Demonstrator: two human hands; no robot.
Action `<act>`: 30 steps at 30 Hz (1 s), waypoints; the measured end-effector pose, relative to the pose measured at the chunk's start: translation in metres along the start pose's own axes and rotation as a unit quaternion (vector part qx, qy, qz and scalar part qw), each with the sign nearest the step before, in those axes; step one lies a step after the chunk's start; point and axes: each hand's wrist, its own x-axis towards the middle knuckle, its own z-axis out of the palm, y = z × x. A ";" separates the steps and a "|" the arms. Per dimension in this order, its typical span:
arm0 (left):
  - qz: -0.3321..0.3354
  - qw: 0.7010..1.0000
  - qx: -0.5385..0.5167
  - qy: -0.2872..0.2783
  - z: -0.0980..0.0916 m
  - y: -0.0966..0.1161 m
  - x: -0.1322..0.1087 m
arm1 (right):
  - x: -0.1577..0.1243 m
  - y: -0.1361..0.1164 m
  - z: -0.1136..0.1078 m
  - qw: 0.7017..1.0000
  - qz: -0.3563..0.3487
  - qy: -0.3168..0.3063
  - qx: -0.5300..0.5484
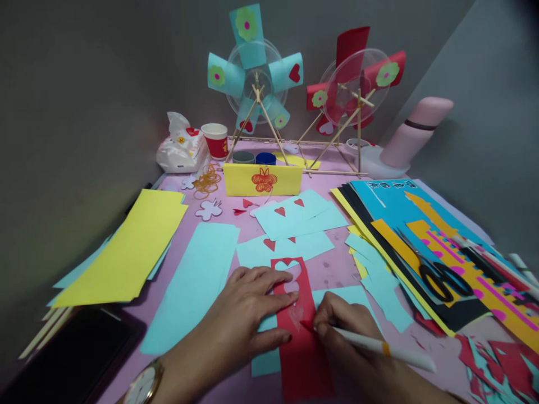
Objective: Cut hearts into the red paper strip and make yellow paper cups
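My left hand (246,303) lies flat with its fingers spread on a red paper strip (304,365), pressing its left side. Heart-shaped holes are cut in the strip's far end, and a faint scribbled mark shows near its middle. In my right hand (345,328) is a felt-tip marker (406,356) with a white barrel, an orange band and a red tip. Its tip touches or almost touches the strip beside the scribble. Light blue paper (265,365) lies partly beneath the strip. Just beyond, light blue sheets (309,213) carry small red hearts.
Yellow sheets (126,247) and a dark phone (76,353) lie left. On the right are scissors (435,278) on stacked coloured paper, and paper scraps (501,365). A blue paper wheel (256,73), a red one (353,84), a cup (215,143) and a pink bottle (415,134) stand behind.
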 end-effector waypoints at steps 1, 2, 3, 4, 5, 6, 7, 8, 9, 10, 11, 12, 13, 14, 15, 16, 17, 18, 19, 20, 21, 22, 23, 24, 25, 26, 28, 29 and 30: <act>0.000 1.000 0.001 0.000 0.000 0.000 0.000 | 0.000 0.001 0.001 1.000 0.005 0.011 0.008; -0.001 1.000 0.001 -0.002 0.000 0.001 0.000 | 0.000 0.002 0.002 1.000 0.005 0.021 0.015; -0.001 1.000 0.001 -0.003 -0.001 0.001 0.000 | 0.001 0.003 0.002 0.999 0.006 0.029 0.019; -0.002 1.000 0.001 -0.003 -0.001 0.001 0.000 | 0.001 0.004 0.003 0.999 0.003 0.035 0.022; -0.001 1.000 0.002 -0.004 -0.001 0.002 0.000 | 0.002 0.004 0.004 0.999 -0.001 0.038 0.023; -0.001 1.000 0.002 -0.005 -0.001 0.002 -0.001 | 0.003 0.004 0.004 0.999 -0.004 0.038 0.024; 0.000 1.000 0.002 -0.005 -0.002 0.002 -0.001 | 0.003 0.004 0.004 0.999 -0.006 0.037 0.024; 0.000 1.000 0.004 -0.005 -0.002 0.003 -0.001 | 0.003 0.004 0.004 0.999 -0.005 0.036 0.023; 0.000 1.000 0.005 -0.004 -0.002 0.003 -0.001 | 0.004 0.004 0.004 0.999 -0.005 0.036 0.023; -0.001 1.000 0.007 -0.003 -0.002 0.003 -0.001 | 0.003 0.005 0.004 0.999 -0.008 0.032 0.024; -0.002 1.000 0.008 -0.002 -0.002 0.003 -0.001 | 0.003 0.005 0.003 0.999 -0.011 0.024 0.026; -0.003 1.000 0.009 0.000 -0.002 0.002 -0.001 | 0.002 0.006 0.003 0.999 -0.015 0.015 0.031; -0.003 1.000 0.010 0.002 -0.001 0.002 -0.001 | 0.001 0.008 0.003 0.999 -0.018 0.009 0.040; -0.002 1.000 0.010 0.003 -0.001 0.001 -0.001 | 0.000 0.010 0.003 0.998 -0.019 0.008 0.052; -0.001 1.000 0.010 0.004 -0.001 0.001 -0.001 | -0.001 0.012 0.003 0.997 -0.019 0.019 0.068; 0.000 1.000 0.010 0.005 0.000 0.000 -0.002 | -0.001 0.014 0.004 0.995 -0.018 0.041 0.086; 0.002 1.000 0.010 0.006 0.000 0.000 -0.002 | -0.002 0.016 0.005 0.992 -0.014 0.070 0.104; 0.003 1.000 0.010 0.006 0.000 -0.001 -0.002 | -0.002 0.017 0.007 0.988 -0.013 0.101 0.118; 0.005 1.000 0.011 0.006 0.000 -0.001 -0.003 | -0.002 0.018 0.008 0.983 -0.013 0.130 0.129; 0.006 1.000 0.012 0.005 0.000 -0.001 -0.003 | -0.001 0.018 0.010 0.978 -0.016 0.157 0.135; 0.007 1.000 0.013 0.004 0.000 -0.002 -0.003 | 0.000 0.018 0.012 0.973 -0.021 0.182 0.138; 0.008 1.000 0.014 0.004 0.000 -0.002 -0.003 | 0.001 0.017 0.013 0.969 -0.027 0.203 0.137; 0.009 1.000 0.014 0.005 0.000 -0.002 -0.004 | 0.003 0.016 0.015 0.965 -0.035 0.223 0.135; 0.010 1.000 0.014 0.007 0.000 -0.003 -0.004 | 0.005 0.015 0.016 0.960 -0.045 0.242 0.130; 0.010 1.000 0.015 0.008 0.000 -0.003 -0.004 | 0.007 0.014 0.016 0.957 -0.053 0.257 0.125; 0.009 1.000 0.015 0.010 0.000 -0.003 -0.005 | 0.008 0.013 0.016 0.954 -0.059 0.268 0.120; 0.006 1.000 0.014 0.014 0.000 -0.004 -0.005 | 0.011 0.012 0.013 0.956 -0.074 0.263 0.109; 0.005 1.000 0.012 0.015 -0.001 -0.004 -0.005 | 0.012 0.012 0.010 0.961 -0.083 0.248 0.094; 0.003 1.000 0.010 0.015 -0.001 -0.004 -0.005 | 0.011 0.012 0.007 0.967 -0.097 0.227 0.066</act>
